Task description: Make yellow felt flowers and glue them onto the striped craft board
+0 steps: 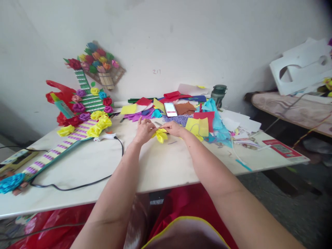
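"How does the yellow paper flower (pixel 161 136) look?"
"Bright and creased, its petals spreading outward and drooping."
"Where is it?"
"Between the hands, above the pale table (pixel 160 169): left hand (pixel 145 130) pinching one side, right hand (pixel 173 128) pinching the top."

Matt paper flower (pixel 161 137); smooth tabletop (pixel 163 169)

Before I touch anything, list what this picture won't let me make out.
Head view: pinched end of the yellow paper flower, hidden by the left hand and right hand.
Head view: writing on the phone, lost to pixelation.
Head view: print on the red card, too small.
Head view: outer side of the blue flower, cut by the left edge.
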`<state>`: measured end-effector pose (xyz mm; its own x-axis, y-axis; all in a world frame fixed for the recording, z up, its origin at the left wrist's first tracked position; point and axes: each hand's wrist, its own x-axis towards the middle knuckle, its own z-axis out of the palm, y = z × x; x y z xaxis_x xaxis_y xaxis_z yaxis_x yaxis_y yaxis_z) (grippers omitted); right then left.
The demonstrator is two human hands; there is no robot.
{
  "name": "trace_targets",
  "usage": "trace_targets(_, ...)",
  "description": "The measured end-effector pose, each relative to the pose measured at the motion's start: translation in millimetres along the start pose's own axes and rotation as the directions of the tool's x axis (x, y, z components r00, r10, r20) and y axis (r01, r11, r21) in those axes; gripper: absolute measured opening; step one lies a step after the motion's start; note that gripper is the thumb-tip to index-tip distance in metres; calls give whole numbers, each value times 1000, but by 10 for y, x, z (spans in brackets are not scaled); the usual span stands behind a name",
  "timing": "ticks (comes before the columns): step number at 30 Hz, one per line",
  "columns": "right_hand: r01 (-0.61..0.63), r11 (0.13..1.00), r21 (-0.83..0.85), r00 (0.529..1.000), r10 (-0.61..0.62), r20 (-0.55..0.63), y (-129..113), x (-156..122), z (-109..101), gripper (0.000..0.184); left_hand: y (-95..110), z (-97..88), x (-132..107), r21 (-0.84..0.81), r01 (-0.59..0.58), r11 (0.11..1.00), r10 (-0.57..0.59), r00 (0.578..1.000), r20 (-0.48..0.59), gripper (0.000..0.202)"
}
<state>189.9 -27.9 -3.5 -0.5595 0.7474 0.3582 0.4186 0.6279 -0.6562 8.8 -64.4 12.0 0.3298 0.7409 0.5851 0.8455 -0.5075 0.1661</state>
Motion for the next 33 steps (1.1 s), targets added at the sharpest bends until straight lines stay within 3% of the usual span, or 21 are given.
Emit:
trace_targets(5,-20,1000,-3,999,20,49,5,-3,-9,28,-3,8,2,-5,-21,1000,21,1000,3,18)
trace_targets(11,4,956,-292,999,-15,-34,-148,-28,-36,22,-43,5,9,-211,115,971,-95,990,103,19)
trace_targets(16,-11,856,-516,998,-23,-59,-238,-19,8,24,-105,2,-49,-485,341,805,-210,929,304,30)
trace_targets(21,62,774,-630,990,-126,-57,-242,-23,79,28,-155,-6,-99,-566,402,720,-234,908,347,31)
trace_targets(25,79,772,-631,989,-139,-47,-241,-28,100,28,-156,-19,-80,-521,360,774,-227,926,303,27)
trace_targets(29,93,793,-603,986,-159,-56,-223,-18,104,27,-142,-28,-26,-366,216,905,-157,970,183,25)
trace_targets(33,81,831,-550,985,-150,-80,-192,-12,107,26,-122,-27,2,-241,153,959,-133,986,97,24)
